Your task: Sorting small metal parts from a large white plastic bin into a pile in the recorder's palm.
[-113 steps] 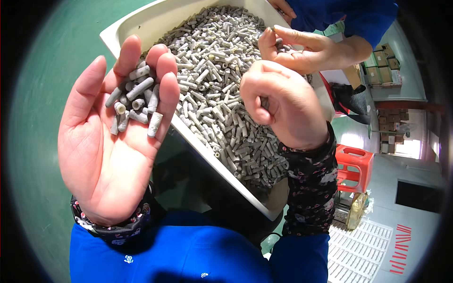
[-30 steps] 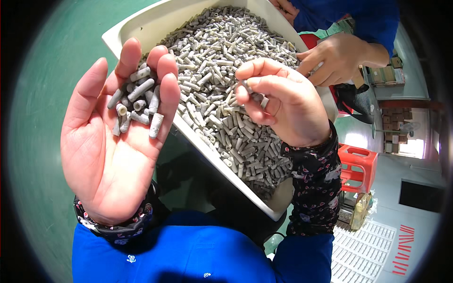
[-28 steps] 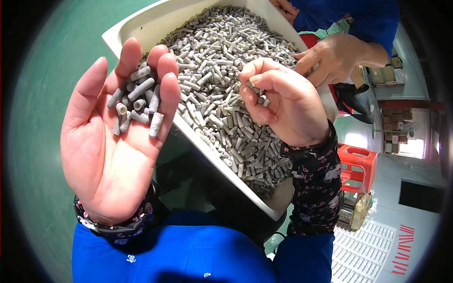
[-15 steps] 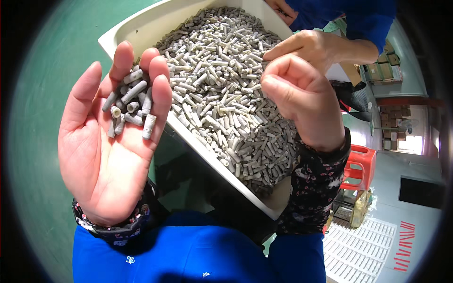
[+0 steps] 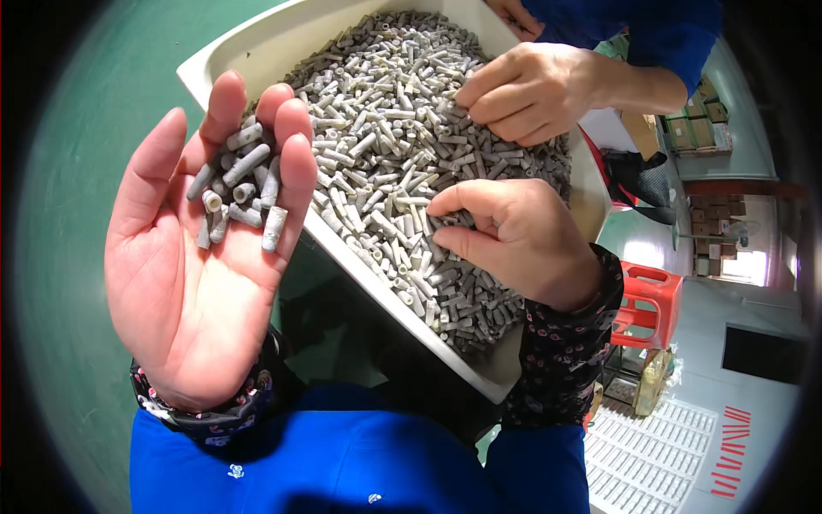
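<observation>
My left hand (image 5: 197, 317) is palm up on the left, fingers curled a little around a small heap of short grey tubes (image 5: 248, 163). Some of these pieces are hollow at the end. Over a large cream-coloured bin (image 5: 385, 298), my right hand (image 5: 527, 244) reaches down to the pile of similar loose tubes (image 5: 377, 128). Its thumb and forefinger stand apart at the surface of the pile, with nothing visible between them. The other right fingers are mostly hidden behind the hand.
A co-worker's hand (image 5: 535, 90) works in the same bin from the far right, and part of another hand (image 5: 516, 17) shows at its far rim. Right of the bin stands a red plastic stool (image 5: 646, 304). White slatted panels (image 5: 651, 454) lie at the lower right.
My right hand has come down and to the left onto the pile; its closed thumb and forefinger have parted. The co-worker's hand now lies lower on the tubes. My left hand has barely moved.
</observation>
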`<control>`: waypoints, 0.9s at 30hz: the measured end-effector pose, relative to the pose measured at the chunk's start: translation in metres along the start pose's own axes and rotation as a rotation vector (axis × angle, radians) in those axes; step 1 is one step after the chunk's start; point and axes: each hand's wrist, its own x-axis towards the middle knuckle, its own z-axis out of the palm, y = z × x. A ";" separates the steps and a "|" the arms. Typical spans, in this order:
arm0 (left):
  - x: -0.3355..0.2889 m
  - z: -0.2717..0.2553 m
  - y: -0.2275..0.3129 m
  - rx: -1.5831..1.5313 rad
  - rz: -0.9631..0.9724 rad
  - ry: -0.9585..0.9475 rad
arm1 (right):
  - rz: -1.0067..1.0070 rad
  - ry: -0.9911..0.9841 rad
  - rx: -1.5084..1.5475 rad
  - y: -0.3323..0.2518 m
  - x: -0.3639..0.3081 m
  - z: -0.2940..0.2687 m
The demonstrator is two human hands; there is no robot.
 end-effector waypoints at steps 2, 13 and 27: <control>0.000 0.000 -0.001 -0.005 -0.005 -0.010 | -0.014 0.033 -0.016 0.005 0.000 0.006; 0.000 -0.002 -0.004 -0.023 -0.013 -0.032 | -0.041 0.119 -0.068 0.006 -0.001 0.008; 0.001 -0.002 -0.002 -0.005 -0.011 -0.046 | 0.261 0.126 1.462 0.025 0.004 -0.017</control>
